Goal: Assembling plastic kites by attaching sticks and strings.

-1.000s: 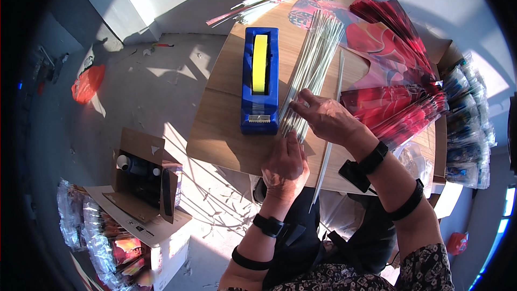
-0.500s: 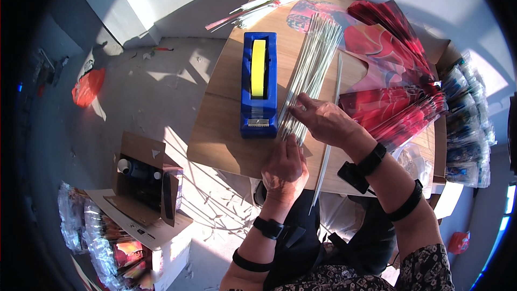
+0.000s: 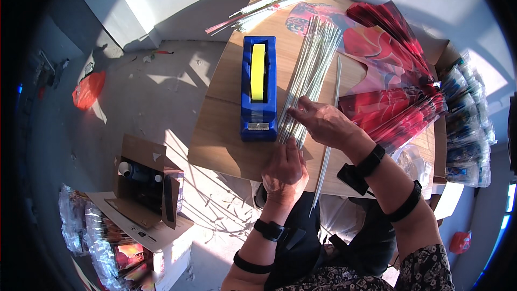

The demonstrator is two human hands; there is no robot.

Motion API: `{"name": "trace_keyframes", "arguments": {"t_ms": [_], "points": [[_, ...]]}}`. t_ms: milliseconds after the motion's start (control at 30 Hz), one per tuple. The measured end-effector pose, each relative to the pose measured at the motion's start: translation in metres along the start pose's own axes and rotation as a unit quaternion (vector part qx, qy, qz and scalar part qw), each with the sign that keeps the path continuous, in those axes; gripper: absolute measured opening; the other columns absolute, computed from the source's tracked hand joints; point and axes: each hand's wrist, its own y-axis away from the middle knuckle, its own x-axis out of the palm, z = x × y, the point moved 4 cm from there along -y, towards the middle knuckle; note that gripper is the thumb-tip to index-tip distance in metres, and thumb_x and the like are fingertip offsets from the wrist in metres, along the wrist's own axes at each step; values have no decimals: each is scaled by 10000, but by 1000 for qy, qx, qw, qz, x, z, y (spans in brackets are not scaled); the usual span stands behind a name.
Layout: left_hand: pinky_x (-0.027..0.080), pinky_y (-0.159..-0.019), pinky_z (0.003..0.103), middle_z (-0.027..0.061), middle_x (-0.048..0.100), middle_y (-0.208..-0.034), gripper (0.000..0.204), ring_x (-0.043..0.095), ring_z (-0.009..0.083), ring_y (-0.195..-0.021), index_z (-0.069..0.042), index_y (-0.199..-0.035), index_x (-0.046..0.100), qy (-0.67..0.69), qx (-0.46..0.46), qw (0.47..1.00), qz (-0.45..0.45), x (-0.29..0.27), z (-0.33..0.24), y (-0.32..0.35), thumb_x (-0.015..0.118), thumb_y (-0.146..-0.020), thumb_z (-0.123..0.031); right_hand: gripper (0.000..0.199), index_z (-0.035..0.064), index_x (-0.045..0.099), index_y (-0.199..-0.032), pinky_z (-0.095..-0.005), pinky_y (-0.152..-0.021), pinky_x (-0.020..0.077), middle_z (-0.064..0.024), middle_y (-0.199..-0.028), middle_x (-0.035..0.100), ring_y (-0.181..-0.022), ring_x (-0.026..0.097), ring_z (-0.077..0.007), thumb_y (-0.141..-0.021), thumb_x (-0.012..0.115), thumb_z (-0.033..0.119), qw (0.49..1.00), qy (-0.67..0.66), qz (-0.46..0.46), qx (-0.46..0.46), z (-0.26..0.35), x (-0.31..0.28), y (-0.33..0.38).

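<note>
A loose bundle of thin pale rods [image 3: 318,48] lies lengthwise on the wooden table in front of me. Pressed together, the fingers of my left hand [image 3: 284,172] grip the rods at their near ends; the exact hold is partly hidden. My right hand [image 3: 326,124] reaches over the bundle slightly farther up, thumb and fingertips closed on some rods. Just left of the bundle stands a blue tape dispenser [image 3: 259,121] with a roll of yellow tape [image 3: 258,73]. To the right, a few separate rods [image 3: 326,161] stick out past the near table edge.
Red printed film sheets [image 3: 388,113] spread over the table's right side, beside a box of plastic-wrapped packs [image 3: 466,124]. More tied rods [image 3: 274,5] lie at the far edge. An open carton with bottles [image 3: 141,175] stands on the floor at left, near an orange bag [image 3: 89,90].
The view has shifted slightly, so the table sits a little lower. Both hands stay at the near part of the rod bundle, with hardly any visible movement.
</note>
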Motion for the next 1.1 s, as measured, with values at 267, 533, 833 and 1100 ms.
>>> {"name": "trace_keyframes", "arguments": {"t_ms": [267,533,833,1100], "points": [[506,-542,325,91,555,-765,345,600,235,-650,2,-1071,577,-30,29,999,-23,-5,-4,-3,635,-743,-85,243,4,534,-1008,-372,-699,541,-131,-919,526,-806,626,-286,-766,525,-16,1000,-9,1,1,0,-4,1],[503,-541,335,102,553,-778,355,598,247,-647,9,-1080,573,-23,29,999,-24,-3,-2,-1,634,-743,-85,487,35,522,-1202,-374,-658,545,-155,-989,541,-731,631,-310,-727,517,-71,1000,-8,11,4,-2,1,0],[502,-539,341,110,544,-778,360,595,260,-645,5,-1094,571,-25,42,999,-23,0,-3,-2,642,-776,-149,445,23,527,-1171,-388,-656,544,-157,-994,538,-740,631,-318,-732,532,-51,1000,2,-19,-2,-4,-1,4],[504,-593,381,109,561,-829,369,602,288,-705,-24,-961,573,42,19,999,18,-14,-7,-4,631,-820,-359,249,5,558,-968,-376,-553,505,-121,-825,572,-674,601,-311,-723,598,-12,981,-57,-152,106,37,-42,53]]}}
